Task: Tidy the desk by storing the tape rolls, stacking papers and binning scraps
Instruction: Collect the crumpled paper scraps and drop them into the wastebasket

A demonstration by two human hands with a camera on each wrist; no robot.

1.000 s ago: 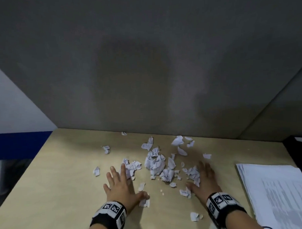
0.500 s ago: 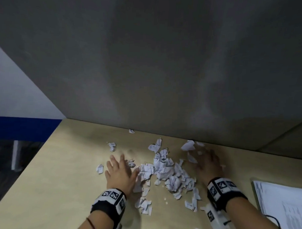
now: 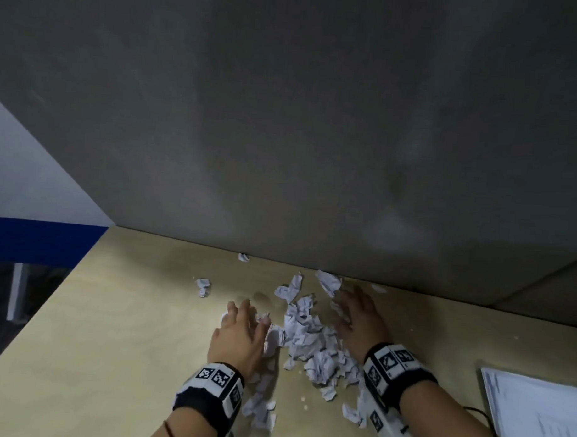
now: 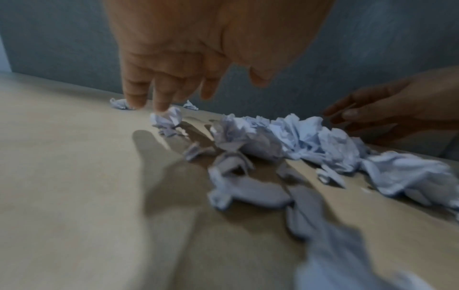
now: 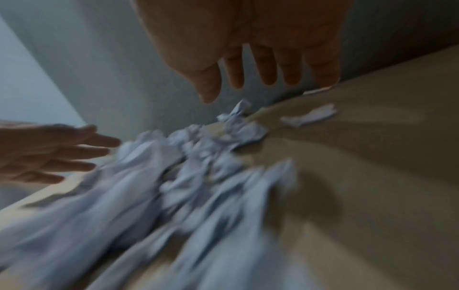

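Observation:
A heap of crumpled white paper scraps [image 3: 309, 340] lies on the wooden desk [image 3: 112, 343] between my two hands. My left hand [image 3: 240, 331] is flat on the desk at the heap's left side, fingers straight and spread; in the left wrist view its fingertips [image 4: 161, 104] touch a small scrap [image 4: 167, 118]. My right hand [image 3: 359, 315] lies flat at the heap's right side, fingers straight [image 5: 263, 66], near the back wall. Neither hand grips anything. The scraps [image 5: 174, 176] are blurred in the right wrist view.
Loose scraps [image 3: 203, 286] lie left of the heap and one [image 3: 243, 257] at the grey wall [image 3: 284, 120]. More scraps [image 3: 259, 410] trail toward the front edge. A stack of white papers [image 3: 535, 413] sits at the right. The desk's left edge drops to the floor.
Both hands have slid forward and inward, sweeping the spread scraps into a tighter heap. The view has swung left, so less of the paper stack shows.

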